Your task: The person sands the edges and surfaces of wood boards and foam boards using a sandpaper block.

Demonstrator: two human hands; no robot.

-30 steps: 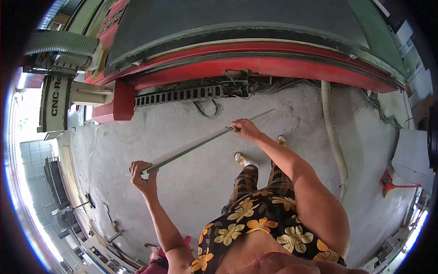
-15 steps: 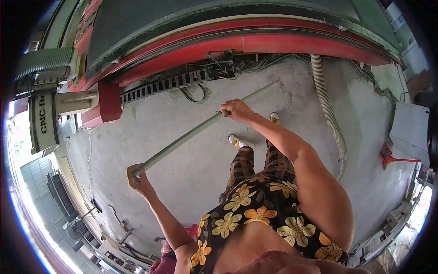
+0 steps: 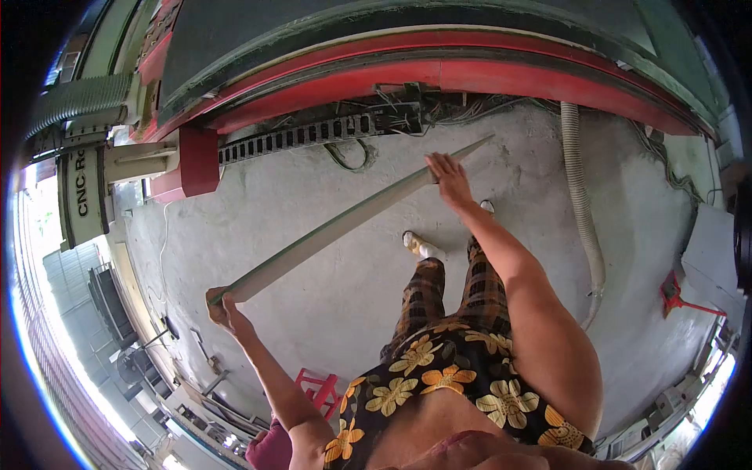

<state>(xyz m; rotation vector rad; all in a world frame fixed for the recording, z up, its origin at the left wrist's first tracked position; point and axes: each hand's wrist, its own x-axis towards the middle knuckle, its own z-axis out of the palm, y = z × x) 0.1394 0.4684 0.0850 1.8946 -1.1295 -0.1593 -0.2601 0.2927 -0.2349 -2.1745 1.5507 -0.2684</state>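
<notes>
A long, thin, grey-white panel with a greenish edge (image 3: pixel 333 227) slants across the view above the floor, its far end narrowing to a point at the upper right. My left hand (image 3: pixel 227 312) is wrapped round its lower left end, the thumb on the near face. Farther along, toward the far end, my right hand (image 3: pixel 450 178) lies against the panel with the fingers stretched out over its edge and back side.
A red and dark green machine (image 3: pixel 470 76) spans the top, with a black cable chain (image 3: pixel 305 138) below it. A ribbed hose (image 3: pixel 578 180) runs down the right. A red dustpan (image 3: pixel 671 295), a red stool (image 3: pixel 319 389) and another person's maroon clothing (image 3: pixel 270 448) are also visible.
The panel has turned so that more of its broad face shows. My right hand has moved farther along it and its fingers have straightened. My left hand has shifted slightly left.
</notes>
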